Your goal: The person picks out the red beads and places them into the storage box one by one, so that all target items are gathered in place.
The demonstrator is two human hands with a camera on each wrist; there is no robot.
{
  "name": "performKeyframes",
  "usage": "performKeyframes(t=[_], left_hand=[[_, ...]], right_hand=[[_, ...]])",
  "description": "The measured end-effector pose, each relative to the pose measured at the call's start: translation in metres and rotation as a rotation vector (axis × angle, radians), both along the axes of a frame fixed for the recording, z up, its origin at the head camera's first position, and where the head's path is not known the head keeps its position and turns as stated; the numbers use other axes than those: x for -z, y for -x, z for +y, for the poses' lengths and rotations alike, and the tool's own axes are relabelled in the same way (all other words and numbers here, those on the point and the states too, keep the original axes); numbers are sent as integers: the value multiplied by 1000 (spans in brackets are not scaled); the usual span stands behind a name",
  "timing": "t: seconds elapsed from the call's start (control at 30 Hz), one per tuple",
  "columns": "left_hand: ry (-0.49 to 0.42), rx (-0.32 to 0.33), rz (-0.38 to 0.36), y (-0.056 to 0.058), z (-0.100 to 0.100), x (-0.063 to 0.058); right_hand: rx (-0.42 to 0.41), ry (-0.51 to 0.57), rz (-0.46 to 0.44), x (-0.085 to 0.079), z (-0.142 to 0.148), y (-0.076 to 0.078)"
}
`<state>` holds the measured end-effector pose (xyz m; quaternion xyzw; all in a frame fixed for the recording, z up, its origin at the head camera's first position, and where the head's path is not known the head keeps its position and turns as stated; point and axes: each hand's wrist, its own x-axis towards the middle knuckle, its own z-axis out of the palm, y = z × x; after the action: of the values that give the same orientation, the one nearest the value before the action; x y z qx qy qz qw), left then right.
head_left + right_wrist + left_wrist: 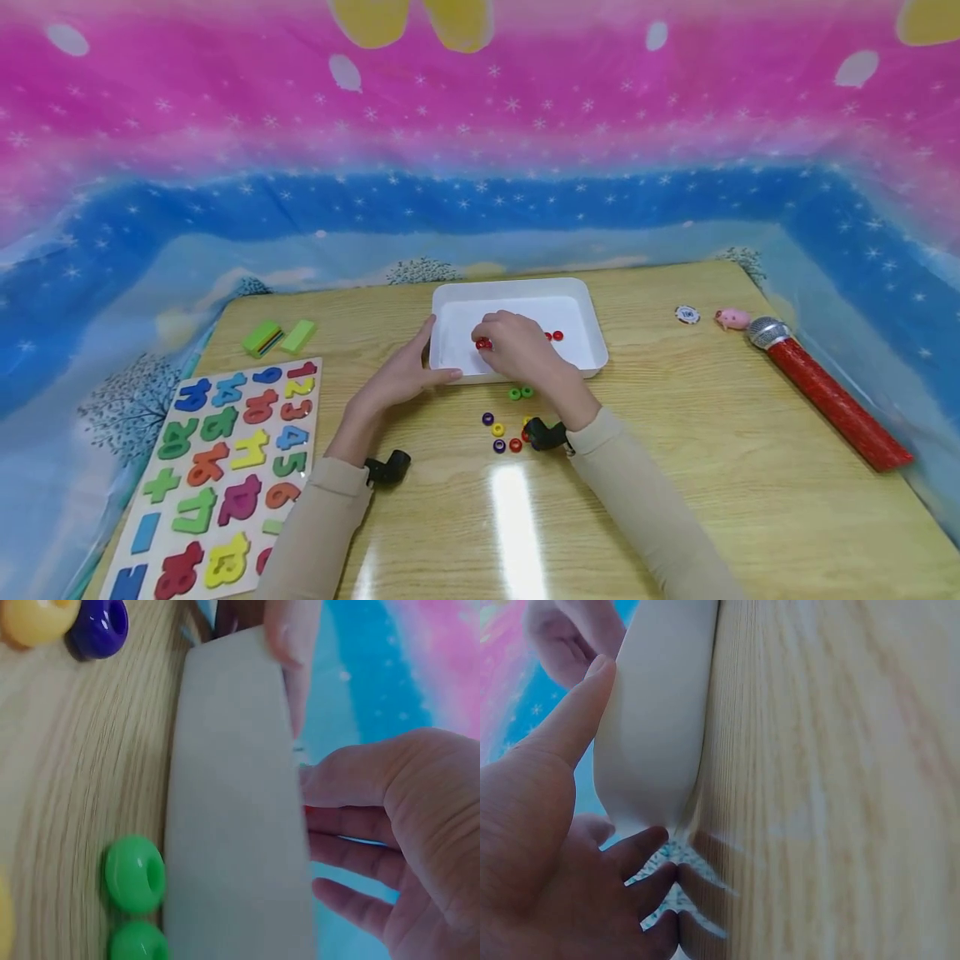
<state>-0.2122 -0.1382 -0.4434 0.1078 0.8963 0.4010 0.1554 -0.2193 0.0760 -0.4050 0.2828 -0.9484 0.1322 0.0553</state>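
Observation:
A white tray [592, 342] lies on the table. My left hand [401, 371] rests at its near left corner. The left wrist view shows that thumb [574, 720] straight along the rim and the other fingers loosely spread beside the corner. Over the tray, my right hand [517, 346] pinches a red bead [481, 342] at its fingertips; in the right wrist view the tray wall hides most of it. More red beads [557, 336] lie in the tray to the right. Two green beads [514, 393] sit on the table just before the tray.
Nearer me lie purple [488, 419], yellow [498, 430] and red beads [515, 446], partly behind the right wrist camera. A number puzzle board [247, 400] and green blocks [298, 336] are at left. A poker chip [686, 314], pink pig [732, 318] and red microphone [840, 400] lie right.

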Motion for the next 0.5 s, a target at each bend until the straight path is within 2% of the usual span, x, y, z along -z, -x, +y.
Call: performKeyframes(t=[0.23,0.5], left_hand=[[-6,3,6,0,0,0],[-10,-3,-1,0,-1,0]], right_hand=[[26,26,-44,18,-9,17],[54,36,-95,30,-10,24]])
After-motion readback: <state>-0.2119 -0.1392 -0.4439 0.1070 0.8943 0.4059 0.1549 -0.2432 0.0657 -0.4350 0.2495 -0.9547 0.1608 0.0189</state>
